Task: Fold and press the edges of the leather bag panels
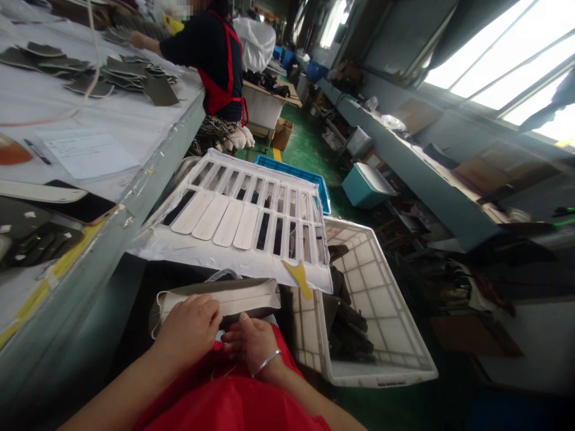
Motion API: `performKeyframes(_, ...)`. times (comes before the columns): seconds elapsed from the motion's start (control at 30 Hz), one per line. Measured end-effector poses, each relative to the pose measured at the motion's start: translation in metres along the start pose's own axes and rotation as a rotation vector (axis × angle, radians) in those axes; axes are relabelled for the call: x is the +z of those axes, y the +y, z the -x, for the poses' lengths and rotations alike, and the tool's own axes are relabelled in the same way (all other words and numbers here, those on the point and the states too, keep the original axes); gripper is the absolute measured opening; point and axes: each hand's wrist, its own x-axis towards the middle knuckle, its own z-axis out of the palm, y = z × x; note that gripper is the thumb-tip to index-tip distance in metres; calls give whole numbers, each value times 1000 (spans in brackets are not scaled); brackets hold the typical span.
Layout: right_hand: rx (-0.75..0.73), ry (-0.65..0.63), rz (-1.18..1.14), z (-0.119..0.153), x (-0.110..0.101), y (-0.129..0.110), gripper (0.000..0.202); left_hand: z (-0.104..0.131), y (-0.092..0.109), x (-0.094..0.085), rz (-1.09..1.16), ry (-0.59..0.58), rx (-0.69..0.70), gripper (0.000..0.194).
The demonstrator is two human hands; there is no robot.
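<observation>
A dark grey-brown bag-like piece [263, 305] with a cream panel and a zip-like line along its top lies across my lap. My left hand [191, 323] is closed over its near left edge, with the fingers curled against the panel. Just right of it, my right hand [251, 344] lies against the near side, fingers stretched out to the left and thumb tip touching the bag. A silver bracelet [268, 362] circles the right wrist. A clear loop [224, 274] shows behind the bag's far edge.
Beyond the bag stands a white slotted rack [251, 263] with several cream strips [224, 221] and a yellow tool [299, 278] on it. A white crate [381, 299] holding dark pieces is at right. A covered worktable [135, 197] runs along the left, where a person [215, 60] works.
</observation>
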Motion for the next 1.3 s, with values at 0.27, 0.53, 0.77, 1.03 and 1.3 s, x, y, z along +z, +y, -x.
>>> performKeyframes(0.27, 48, -22, 13, -2, 18, 4, 33, -2, -4, -3, 25, 2, 17, 24)
performKeyframes(0.53, -126, -54, 23, -10, 30, 21, 35, 4, -7, 2, 53, 33, 34, 22)
performKeyframes(0.77, 104, -11, 59, 7, 45, 6, 35, 30, -52, -6, 115, 200, 40, 13)
performKeyframes(1.03, 92, -26, 80, 8, 60, 13, 39, 47, -72, 5, 25, 359, 48, 21)
performKeyframes(1.3, 108, -38, 114, 8, 72, 18, 43, 51, -71, 3, -16, 442, 37, 20)
